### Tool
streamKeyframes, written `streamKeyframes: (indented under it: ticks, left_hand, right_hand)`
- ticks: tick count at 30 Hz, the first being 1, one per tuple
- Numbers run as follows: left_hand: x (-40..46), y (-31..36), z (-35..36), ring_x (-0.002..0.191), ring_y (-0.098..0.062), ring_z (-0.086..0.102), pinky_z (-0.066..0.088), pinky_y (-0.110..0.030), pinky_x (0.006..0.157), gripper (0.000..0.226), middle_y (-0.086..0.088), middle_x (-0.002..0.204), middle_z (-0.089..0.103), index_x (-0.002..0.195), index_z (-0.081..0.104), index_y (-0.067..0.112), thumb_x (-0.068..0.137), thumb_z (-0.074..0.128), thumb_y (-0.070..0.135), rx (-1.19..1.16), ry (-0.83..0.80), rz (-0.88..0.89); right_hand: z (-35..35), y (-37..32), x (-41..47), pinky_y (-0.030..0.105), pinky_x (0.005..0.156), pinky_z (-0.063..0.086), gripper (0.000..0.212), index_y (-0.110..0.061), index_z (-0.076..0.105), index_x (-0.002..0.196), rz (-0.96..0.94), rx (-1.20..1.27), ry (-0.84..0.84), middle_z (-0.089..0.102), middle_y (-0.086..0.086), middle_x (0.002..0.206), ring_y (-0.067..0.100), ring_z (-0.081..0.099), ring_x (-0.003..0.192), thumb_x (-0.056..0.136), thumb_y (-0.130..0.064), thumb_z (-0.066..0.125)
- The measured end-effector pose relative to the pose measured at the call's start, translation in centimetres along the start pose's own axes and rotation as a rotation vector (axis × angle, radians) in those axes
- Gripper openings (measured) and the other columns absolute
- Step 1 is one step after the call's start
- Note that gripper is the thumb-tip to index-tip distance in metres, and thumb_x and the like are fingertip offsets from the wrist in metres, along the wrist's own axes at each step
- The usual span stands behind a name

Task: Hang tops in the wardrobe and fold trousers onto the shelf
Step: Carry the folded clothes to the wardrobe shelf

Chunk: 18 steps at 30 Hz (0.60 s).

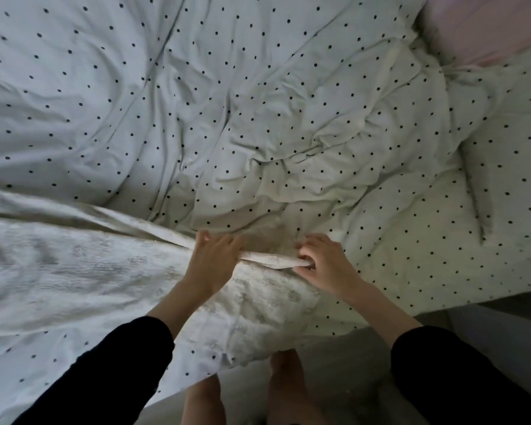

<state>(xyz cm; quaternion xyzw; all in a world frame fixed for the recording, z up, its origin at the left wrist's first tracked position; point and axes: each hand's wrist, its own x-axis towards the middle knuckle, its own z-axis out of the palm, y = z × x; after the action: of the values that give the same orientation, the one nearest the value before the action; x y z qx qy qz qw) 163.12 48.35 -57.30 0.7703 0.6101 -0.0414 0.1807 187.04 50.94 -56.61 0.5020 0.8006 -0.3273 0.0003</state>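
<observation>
A pale, faintly flower-printed garment (83, 265) lies stretched across the near left of the bed, its end bunched at the bed's edge. My left hand (213, 259) grips its rolled upper edge from the left. My right hand (325, 265) pinches the same edge at its right end, fingers curled round the cloth. Both hands sit close together above the bunched part (267, 305). I cannot tell whether the garment is a top or trousers.
The bed is covered by a rumpled white duvet with black dots (258, 102). A pink pillow (485, 26) lies at the far right corner. My bare feet (246, 391) stand on the grey floor (350, 363) at the bed's edge.
</observation>
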Motion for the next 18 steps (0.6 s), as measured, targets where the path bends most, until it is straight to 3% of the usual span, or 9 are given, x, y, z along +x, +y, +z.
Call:
streamKeyframes:
  ticks: [1, 3, 6, 9, 12, 14, 16, 18]
  left_hand:
    - [-0.6, -0.3, -0.3, 0.083, -0.019, 0.067, 0.038, -0.041, 0.082, 0.028, 0.002, 0.091, 0.071, 0.098, 0.067, 0.019, 0.072, 0.074, 0.010, 0.005, -0.012, -0.011]
    - [-1.4, -0.5, -1.6, 0.099, -0.020, 0.064, 0.035, -0.044, 0.091, 0.028, 0.001, 0.106, 0.068, 0.110, 0.066, 0.023, 0.082, 0.066, 0.017, 0.043, -0.071, -0.036]
    - [-1.2, -1.1, -4.3, 0.113, -0.016, 0.054, 0.022, -0.040, 0.103, 0.026, 0.005, 0.120, 0.058, 0.117, 0.060, 0.022, 0.095, 0.049, 0.029, 0.001, -0.226, -0.018]
    - [0.8, -2.3, -7.1, 0.105, -0.017, 0.058, 0.026, -0.033, 0.101, 0.027, 0.004, 0.113, 0.065, 0.108, 0.061, 0.018, 0.097, 0.043, 0.035, -0.086, -0.327, -0.007]
    - [3.5, -3.8, -8.6, 0.114, -0.020, 0.053, 0.027, -0.037, 0.100, 0.024, 0.002, 0.119, 0.062, 0.113, 0.062, 0.020, 0.096, 0.048, 0.029, -0.086, -0.073, -0.086]
    - [5.0, -4.0, -8.9, 0.121, -0.025, 0.046, 0.029, -0.043, 0.100, 0.036, -0.003, 0.131, 0.052, 0.128, 0.052, 0.020, 0.092, 0.053, 0.019, -0.057, 0.126, -0.177]
    - [5.7, -3.7, -8.4, 0.123, -0.029, 0.043, 0.032, -0.045, 0.099, 0.048, -0.008, 0.137, 0.044, 0.137, 0.042, 0.018, 0.091, 0.054, 0.017, -0.036, 0.136, -0.228]
    - [5.2, -3.0, -6.4, 0.127, -0.028, 0.039, 0.030, -0.045, 0.102, 0.048, -0.007, 0.140, 0.040, 0.139, 0.038, 0.019, 0.093, 0.051, 0.019, 0.007, -0.004, -0.209]
  right_hand:
    - [-0.3, -0.4, -0.5, 0.028, 0.067, 0.048, 0.014, -0.006, 0.066, 0.076, -0.022, 0.071, -0.030, 0.068, 0.001, 0.079, 0.020, 0.064, 0.077, 0.073, -0.018, 0.073]
    - [-1.6, -1.7, -1.2, 0.010, 0.059, 0.032, 0.014, -0.002, 0.063, 0.086, -0.004, 0.160, -0.082, 0.058, 0.000, 0.066, 0.010, 0.049, 0.052, 0.084, -0.015, 0.065]
    - [-3.7, -3.3, -1.5, 0.014, 0.047, 0.028, 0.011, -0.006, 0.054, 0.093, 0.072, 0.219, -0.151, 0.048, -0.004, 0.059, 0.004, 0.037, 0.046, 0.093, -0.017, 0.056]
    - [-6.5, -3.8, 0.5, 0.016, 0.047, 0.030, 0.012, -0.016, 0.049, 0.084, 0.129, 0.299, -0.160, 0.046, -0.005, 0.061, 0.003, 0.037, 0.047, 0.092, -0.019, 0.056]
    - [-9.0, -3.8, 4.5, 0.014, 0.051, 0.035, 0.021, -0.002, 0.058, 0.106, 0.161, 0.293, -0.070, 0.063, 0.012, 0.084, 0.011, 0.052, 0.060, 0.094, -0.019, 0.054]
    - [-9.9, -3.5, 7.2, 0.017, 0.066, 0.042, 0.030, -0.003, 0.054, 0.120, 0.232, 0.310, 0.024, 0.064, 0.010, 0.107, 0.017, 0.061, 0.086, 0.096, -0.021, 0.051]
    - [-9.4, -3.0, 9.2, 0.023, 0.082, 0.042, 0.034, -0.009, 0.050, 0.126, 0.368, 0.409, 0.098, 0.058, 0.006, 0.124, 0.019, 0.056, 0.112, 0.096, -0.024, 0.049]
    - [-7.6, -2.5, 9.3, 0.028, 0.084, 0.039, 0.036, -0.010, 0.047, 0.129, 0.516, 0.422, 0.091, 0.056, 0.007, 0.128, 0.023, 0.053, 0.116, 0.096, -0.026, 0.047]
